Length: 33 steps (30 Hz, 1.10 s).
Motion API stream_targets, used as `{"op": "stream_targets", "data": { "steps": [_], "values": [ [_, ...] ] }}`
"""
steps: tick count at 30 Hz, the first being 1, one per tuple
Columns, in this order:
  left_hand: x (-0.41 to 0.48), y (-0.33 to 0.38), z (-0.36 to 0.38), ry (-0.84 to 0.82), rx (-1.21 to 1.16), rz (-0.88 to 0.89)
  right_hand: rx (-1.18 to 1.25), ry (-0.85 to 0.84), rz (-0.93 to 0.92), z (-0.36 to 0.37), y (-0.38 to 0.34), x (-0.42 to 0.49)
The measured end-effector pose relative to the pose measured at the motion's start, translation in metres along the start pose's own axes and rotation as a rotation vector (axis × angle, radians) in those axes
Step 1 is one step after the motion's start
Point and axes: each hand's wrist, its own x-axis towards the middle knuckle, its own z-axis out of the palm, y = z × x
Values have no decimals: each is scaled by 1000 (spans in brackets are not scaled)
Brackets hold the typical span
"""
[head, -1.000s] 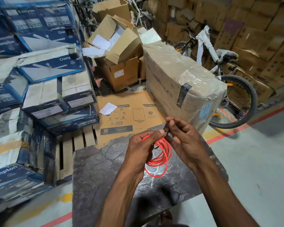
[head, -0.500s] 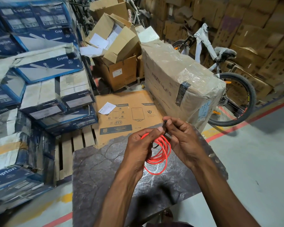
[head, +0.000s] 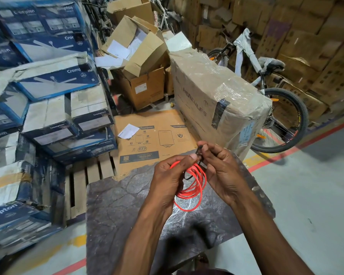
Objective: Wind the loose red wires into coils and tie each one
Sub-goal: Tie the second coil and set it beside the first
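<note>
Gripping red coil [head: 195, 188]: left hand [head: 167, 175] | right hand [head: 222, 171] pinches black tie [head: 199, 149] | boxes: Crompton [head: 58, 78], HERCULES [head: 207, 90]

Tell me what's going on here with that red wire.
A person stands at a dark stone-patterned table in a storeroom full of boxes. The left hand holds a wound coil of red wire above the table, thumb pressed on its top. The right hand pinches a thin dark tie at that same spot. The coil is wound; whether the tie is finished cannot be told.
</note>
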Motion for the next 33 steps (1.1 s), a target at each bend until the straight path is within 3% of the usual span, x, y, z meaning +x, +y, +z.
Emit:
{"op": "stream_targets", "data": {
  "steps": [33],
  "values": [
    [2, -7, -2, -17, 18, -8, -57, -11, 6, 0, -3, -6]
  ]
}}
